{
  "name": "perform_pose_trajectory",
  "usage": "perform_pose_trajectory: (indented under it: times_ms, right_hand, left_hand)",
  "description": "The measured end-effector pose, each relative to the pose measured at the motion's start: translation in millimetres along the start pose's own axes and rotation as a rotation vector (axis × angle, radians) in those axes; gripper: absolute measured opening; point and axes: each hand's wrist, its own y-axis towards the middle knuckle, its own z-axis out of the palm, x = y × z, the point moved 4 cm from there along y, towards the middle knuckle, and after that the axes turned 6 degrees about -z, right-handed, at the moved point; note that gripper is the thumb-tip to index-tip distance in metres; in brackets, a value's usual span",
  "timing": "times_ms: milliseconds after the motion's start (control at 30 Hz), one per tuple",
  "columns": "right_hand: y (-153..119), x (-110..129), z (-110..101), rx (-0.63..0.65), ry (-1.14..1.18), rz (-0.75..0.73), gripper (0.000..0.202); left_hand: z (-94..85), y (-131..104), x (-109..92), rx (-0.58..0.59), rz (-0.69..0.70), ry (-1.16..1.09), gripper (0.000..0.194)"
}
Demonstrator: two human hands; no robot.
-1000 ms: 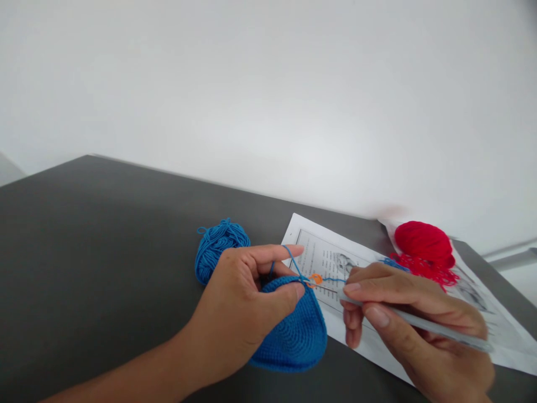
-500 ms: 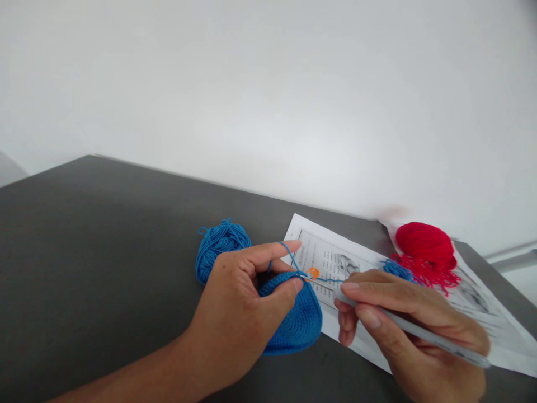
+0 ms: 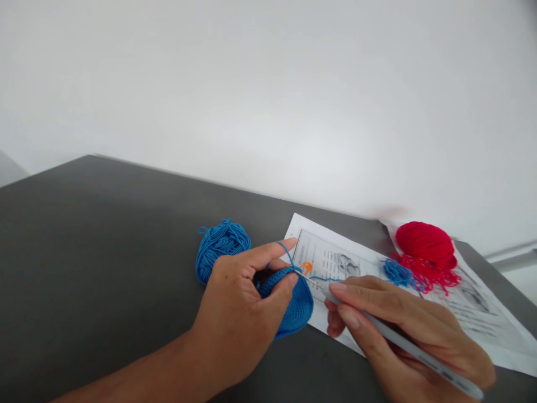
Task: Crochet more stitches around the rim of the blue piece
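Desk [image 3: 138,235]: dark grey, a pale wall [image 3: 268,101] along its far side; I read the clock from the blue crocheted piece.
Blue crocheted piece [image 3: 297,310]: at the clock's centre, near side of the desk; whether it touches the desktop I cannot tell.
Left grip [image 3: 243,302]: at 9 o'clock, thumb pressed down on the piece's top edge, some fingers hidden behind it, index finger stretched toward 2 o'clock.
Working strand [image 3: 288,254]: over that index finger, then down to the top edge.
Right grip [image 3: 419,320]: at 3 o'clock, thumb and fingers closed pen-fashion around the crochet hook.
Crochet hook [image 3: 403,340]: slanting toward 10 o'clock, tip beside my left thumb; the loop on it is too small to make out.
Orange marker [image 3: 307,268]: at 1 o'clock, close by the hook's shaft.
Blue yarn ball [image 3: 224,250]: at 10 o'clock, behind my left hand.
Printed sheet [image 3: 321,246]: at 1 o'clock.
Red yarn ball [image 3: 424,243]: at 2 o'clock, a small blue tangle [image 3: 396,271] near it.
Clean stitch: I judge it best to pinch right beside the tip, tension the strand evenly with the index finger, and turn the hook's mouth down when drawing yarn through.
Snag risk: the marker could catch the shaft, so I'd hold it aside.
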Motion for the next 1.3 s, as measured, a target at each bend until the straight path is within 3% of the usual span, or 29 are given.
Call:
perform_pose_trajectory:
  times_ms: [167,400,500,700,767,900,1000,1067,1167,1300]
  right_hand:
    - [-17,0,7,-0.064,-0.254,0.016,0.020]
    - [-22,4,14,-0.081,-0.359,-0.147,0.028]
    - [-19,3,16,-0.087,-0.286,-0.085,0.027]
    - [-15,-8,20,-0.168,0.176,0.162,0.034]
    - [-15,-7,20,-0.135,0.123,0.105,0.035]
    - [-15,0,20,-0.037,-0.205,-0.117,0.039]
    - [-11,5,20,-0.017,-0.280,-0.240,0.042]
    - [-6,5,19,-0.022,-0.234,-0.202,0.040]
    - [-1,1,17,-0.049,-0.004,-0.034,0.039]
    - [0,-1,17,-0.140,0.263,0.069,0.042]
  left_hand:
    - [0.0,3,-1,-0.034,0.014,0.025,0.028]
    - [-0.7,4,0,-0.056,0.002,0.014,0.037]
    - [-0.7,4,1,-0.063,0.002,0.018,0.037]
    - [-1.0,3,0,-0.035,-0.048,-0.005,0.041]
    - [-0.5,4,0,-0.006,-0.076,-0.026,0.041]
    - [1.2,4,0,0.017,-0.090,-0.053,0.043]
    - [4.9,3,0,0.073,-0.081,-0.052,0.041]
    - [7.5,1,0,0.128,-0.086,-0.080,0.041]
    - [8.0,-2,0,0.166,-0.120,-0.183,0.042]
    - [8.3,-3,-2,0.224,-0.178,-0.368,0.040]
